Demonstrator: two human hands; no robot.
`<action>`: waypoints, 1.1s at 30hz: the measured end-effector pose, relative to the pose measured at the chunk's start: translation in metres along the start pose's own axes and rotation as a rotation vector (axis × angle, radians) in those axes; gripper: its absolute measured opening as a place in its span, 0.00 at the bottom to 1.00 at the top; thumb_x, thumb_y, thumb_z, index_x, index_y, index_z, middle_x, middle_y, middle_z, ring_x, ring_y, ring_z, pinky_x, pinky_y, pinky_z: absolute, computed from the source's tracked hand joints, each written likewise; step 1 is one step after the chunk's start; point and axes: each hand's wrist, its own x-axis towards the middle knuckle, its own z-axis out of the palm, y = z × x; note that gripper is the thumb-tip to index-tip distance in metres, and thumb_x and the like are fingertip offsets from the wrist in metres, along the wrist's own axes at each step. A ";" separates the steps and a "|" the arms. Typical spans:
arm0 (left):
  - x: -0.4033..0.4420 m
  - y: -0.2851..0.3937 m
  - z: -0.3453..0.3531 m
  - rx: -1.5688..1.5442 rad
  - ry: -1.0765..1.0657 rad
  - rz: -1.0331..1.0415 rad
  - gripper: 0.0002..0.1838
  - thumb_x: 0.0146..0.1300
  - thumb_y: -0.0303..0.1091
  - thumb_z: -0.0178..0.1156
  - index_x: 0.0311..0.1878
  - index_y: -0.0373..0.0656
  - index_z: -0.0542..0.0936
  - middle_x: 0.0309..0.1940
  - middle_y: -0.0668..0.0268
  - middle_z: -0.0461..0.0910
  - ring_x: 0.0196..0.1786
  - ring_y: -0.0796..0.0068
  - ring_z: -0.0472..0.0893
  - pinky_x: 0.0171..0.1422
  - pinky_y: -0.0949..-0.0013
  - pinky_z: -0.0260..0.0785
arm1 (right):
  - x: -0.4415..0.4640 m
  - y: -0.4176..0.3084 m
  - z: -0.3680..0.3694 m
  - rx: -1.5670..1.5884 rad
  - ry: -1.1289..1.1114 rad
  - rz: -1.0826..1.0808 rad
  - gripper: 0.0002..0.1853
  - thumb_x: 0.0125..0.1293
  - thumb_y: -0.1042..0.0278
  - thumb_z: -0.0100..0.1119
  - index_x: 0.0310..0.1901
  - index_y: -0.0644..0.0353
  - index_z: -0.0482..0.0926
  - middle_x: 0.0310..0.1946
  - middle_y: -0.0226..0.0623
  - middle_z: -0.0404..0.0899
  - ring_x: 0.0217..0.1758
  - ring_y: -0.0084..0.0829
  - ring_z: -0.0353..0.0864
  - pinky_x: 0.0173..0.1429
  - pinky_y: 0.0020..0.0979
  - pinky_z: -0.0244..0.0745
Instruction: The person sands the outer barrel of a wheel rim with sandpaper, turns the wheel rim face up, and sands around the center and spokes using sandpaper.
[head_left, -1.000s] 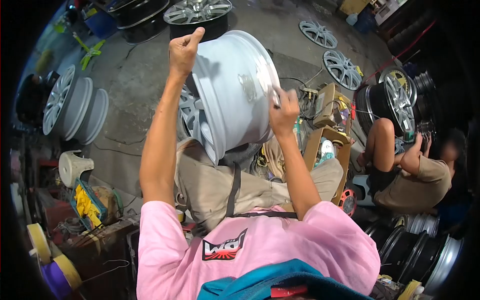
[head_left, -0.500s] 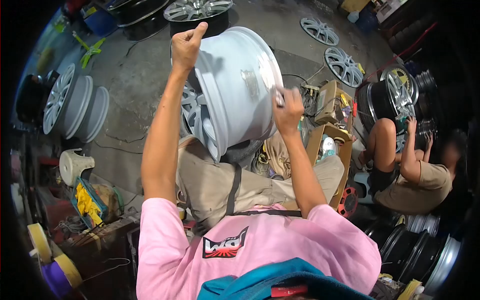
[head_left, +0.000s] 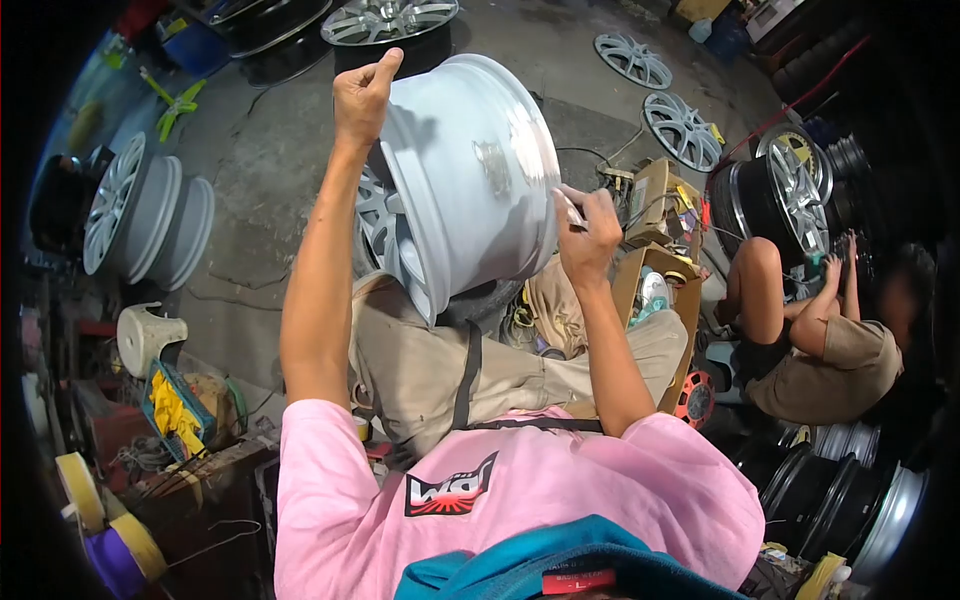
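A light grey-primed wheel rim (head_left: 450,215) stands on its side before my knees, its spoked face turned left. Bare, whitish patches show on its barrel near the right lip. My left hand (head_left: 362,100) is closed at the top of the left lip, thumb up, steadying the wheel rim; its fingertips are hidden. My right hand (head_left: 592,240) is at the right lip, fingers pinched on a small pale piece of sandpaper (head_left: 574,213), mostly covered by the fingers.
Another person (head_left: 830,340) crouches at right, hands at a silver wheel (head_left: 797,190). An open cardboard box (head_left: 625,285) with supplies stands by my right knee. Grey wheel faces (head_left: 683,130) lie beyond it. More rims (head_left: 130,215) and a white stool (head_left: 148,335) are at left.
My right hand, blurred before, now shows sharply, slightly lower and to the right by the lip. The wheel rim and my left hand have shifted slightly left in view. The other person's hands have moved.
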 end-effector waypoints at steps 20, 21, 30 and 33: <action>-0.001 0.003 0.001 0.046 0.034 0.009 0.34 0.76 0.47 0.68 0.15 0.45 0.63 0.17 0.84 0.57 0.24 0.89 0.54 0.28 0.69 0.40 | 0.030 -0.012 0.053 0.152 0.052 0.292 0.13 0.65 0.66 0.75 0.34 0.66 0.82 0.32 0.46 0.82 0.34 0.48 0.83 0.41 0.44 0.75; 0.000 0.004 0.000 0.052 0.036 -0.006 0.34 0.76 0.47 0.68 0.15 0.45 0.63 0.17 0.84 0.57 0.24 0.89 0.54 0.28 0.69 0.40 | 0.031 -0.015 0.052 0.151 0.028 0.279 0.12 0.65 0.66 0.75 0.34 0.66 0.83 0.33 0.46 0.82 0.34 0.48 0.83 0.41 0.44 0.75; 0.002 -0.008 0.001 -0.011 0.021 0.034 0.34 0.76 0.47 0.67 0.15 0.46 0.62 0.17 0.84 0.57 0.23 0.89 0.53 0.28 0.69 0.40 | -0.007 -0.004 0.009 0.130 -0.009 0.290 0.09 0.67 0.69 0.74 0.41 0.66 0.86 0.34 0.42 0.82 0.33 0.38 0.82 0.41 0.37 0.76; 0.003 -0.005 0.000 0.006 0.038 0.003 0.31 0.77 0.40 0.67 0.16 0.51 0.65 0.18 0.84 0.60 0.23 0.91 0.54 0.28 0.72 0.40 | -0.003 0.004 0.020 0.104 0.009 0.274 0.10 0.67 0.69 0.75 0.37 0.66 0.84 0.31 0.42 0.81 0.32 0.37 0.81 0.40 0.37 0.75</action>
